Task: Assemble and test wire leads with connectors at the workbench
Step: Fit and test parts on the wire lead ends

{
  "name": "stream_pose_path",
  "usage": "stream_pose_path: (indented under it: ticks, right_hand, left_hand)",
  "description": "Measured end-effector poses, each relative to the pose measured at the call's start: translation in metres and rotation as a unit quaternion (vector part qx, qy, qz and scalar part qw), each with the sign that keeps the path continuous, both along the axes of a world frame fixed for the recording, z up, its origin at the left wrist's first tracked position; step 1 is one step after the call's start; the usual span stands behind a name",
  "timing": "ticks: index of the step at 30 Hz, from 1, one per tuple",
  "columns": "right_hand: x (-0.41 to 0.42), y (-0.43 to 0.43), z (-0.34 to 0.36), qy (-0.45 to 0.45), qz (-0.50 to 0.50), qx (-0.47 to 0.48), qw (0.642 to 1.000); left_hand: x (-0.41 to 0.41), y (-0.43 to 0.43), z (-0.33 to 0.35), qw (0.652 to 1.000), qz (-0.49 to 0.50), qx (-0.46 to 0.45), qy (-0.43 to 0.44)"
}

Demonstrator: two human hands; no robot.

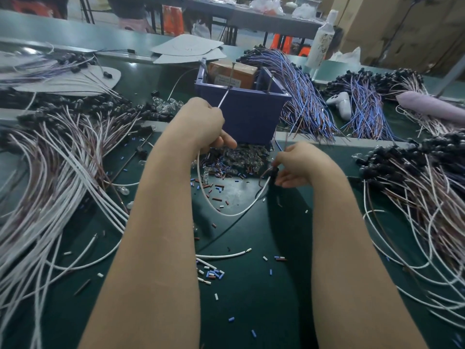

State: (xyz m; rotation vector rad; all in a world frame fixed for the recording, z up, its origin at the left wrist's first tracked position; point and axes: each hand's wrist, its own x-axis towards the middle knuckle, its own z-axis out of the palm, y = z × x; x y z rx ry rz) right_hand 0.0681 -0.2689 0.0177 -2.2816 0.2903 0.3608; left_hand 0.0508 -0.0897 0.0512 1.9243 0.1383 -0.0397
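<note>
Your left hand (205, 124): fingers curled round a smooth white wire lead (227, 214), free end pointing up and away beyond your knuckles. The lead sags in a U to your right hand (299, 163), whose fingers pinch its black connector (273, 171).

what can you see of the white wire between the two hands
Thin, flexible white wire with a smooth plastic-looking jacket. The left hand grips it near one end, whose tip reaches the blue bin rim. Below the fist it loops down over the bench and up to the right hand, which pinches its black connector.
</note>
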Motion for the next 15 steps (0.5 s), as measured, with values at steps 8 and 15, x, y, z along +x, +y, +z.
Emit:
stream_pose_path:
  ticks: [8,15]
  right_hand:
    - [0.005,0.022,-0.013,-0.149,0.069,0.063,0.984]
    - [0.007,0.023,-0.01,-0.146,-0.048,0.309,0.939]
  left_hand:
    - [0.002,0.0,-0.004,1.0,0.01,-0.008,-0.017]
    - [0.004,-0.004,-0.007,1.0,0.015,-0.018,-0.016]
